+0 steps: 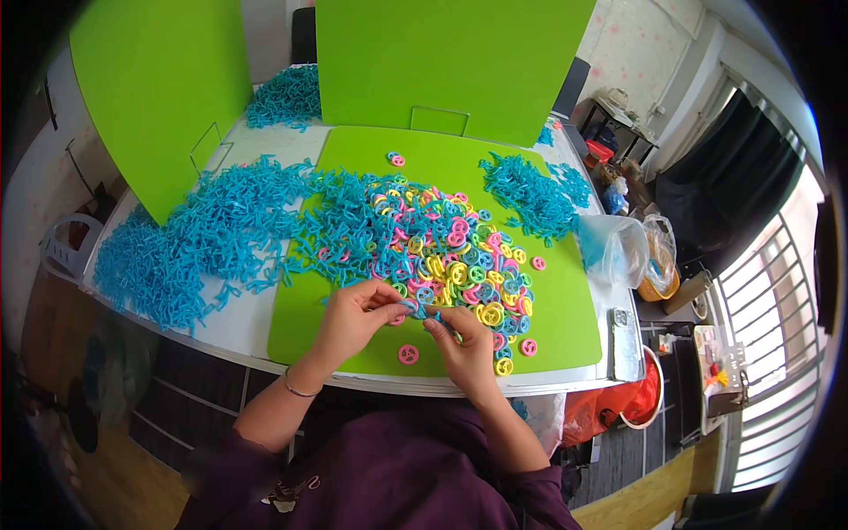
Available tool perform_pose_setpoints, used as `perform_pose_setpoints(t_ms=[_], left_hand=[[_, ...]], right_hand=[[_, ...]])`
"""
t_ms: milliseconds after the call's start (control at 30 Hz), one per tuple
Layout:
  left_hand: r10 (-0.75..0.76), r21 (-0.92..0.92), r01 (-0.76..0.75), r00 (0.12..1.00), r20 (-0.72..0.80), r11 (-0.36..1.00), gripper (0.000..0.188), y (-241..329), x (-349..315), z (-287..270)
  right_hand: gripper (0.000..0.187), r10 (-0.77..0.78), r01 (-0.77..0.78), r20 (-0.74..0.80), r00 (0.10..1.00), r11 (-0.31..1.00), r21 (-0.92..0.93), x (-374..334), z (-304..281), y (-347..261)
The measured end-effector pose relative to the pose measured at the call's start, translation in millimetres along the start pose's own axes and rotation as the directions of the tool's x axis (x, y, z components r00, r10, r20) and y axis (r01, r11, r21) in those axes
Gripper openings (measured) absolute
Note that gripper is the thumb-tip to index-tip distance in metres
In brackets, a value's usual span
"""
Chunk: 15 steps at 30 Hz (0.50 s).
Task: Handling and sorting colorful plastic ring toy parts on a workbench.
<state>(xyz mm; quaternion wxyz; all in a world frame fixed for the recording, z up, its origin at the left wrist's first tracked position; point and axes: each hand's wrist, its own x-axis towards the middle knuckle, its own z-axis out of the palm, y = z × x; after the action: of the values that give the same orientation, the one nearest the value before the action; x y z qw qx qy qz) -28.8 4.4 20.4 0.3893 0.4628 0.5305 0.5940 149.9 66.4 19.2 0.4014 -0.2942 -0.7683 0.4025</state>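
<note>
My left hand (352,320) and my right hand (465,346) meet over the near part of the green mat, fingertips almost touching. The left thumb and fingers pinch a small blue plastic wheel (412,306). Between my right thumb and forefinger is a small blue plastic piece (432,312), partly covered by the fingers; whether the two parts are joined I cannot tell. Just beyond the hands spreads a pile of spoked plastic wheels (457,274) in pink, yellow, green and blue. One pink wheel (407,354) lies apart between my wrists.
Blue forked plastic pieces (221,221) are heaped at the left, with another heap (530,196) at the right. Green upright panels (450,62) stand behind the mat (309,331). A phone (626,344) lies at the right edge, near a clear plastic container (609,252).
</note>
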Motion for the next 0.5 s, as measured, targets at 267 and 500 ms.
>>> perform_pose_setpoints(t_ms=[267,500], left_hand=[[-0.016,-0.242,0.012,1.0,-0.013,0.97,0.017,-9,-2,9],[-0.014,-0.21,0.003,0.999,-0.05,0.978,0.015,-9,-3,11]], right_hand=[[0.02,0.035,-0.029,-0.073,0.997,0.997,0.074,-5,8,8],[0.022,-0.14,0.13,-0.067,0.988,0.981,-0.143,-5,11,2]])
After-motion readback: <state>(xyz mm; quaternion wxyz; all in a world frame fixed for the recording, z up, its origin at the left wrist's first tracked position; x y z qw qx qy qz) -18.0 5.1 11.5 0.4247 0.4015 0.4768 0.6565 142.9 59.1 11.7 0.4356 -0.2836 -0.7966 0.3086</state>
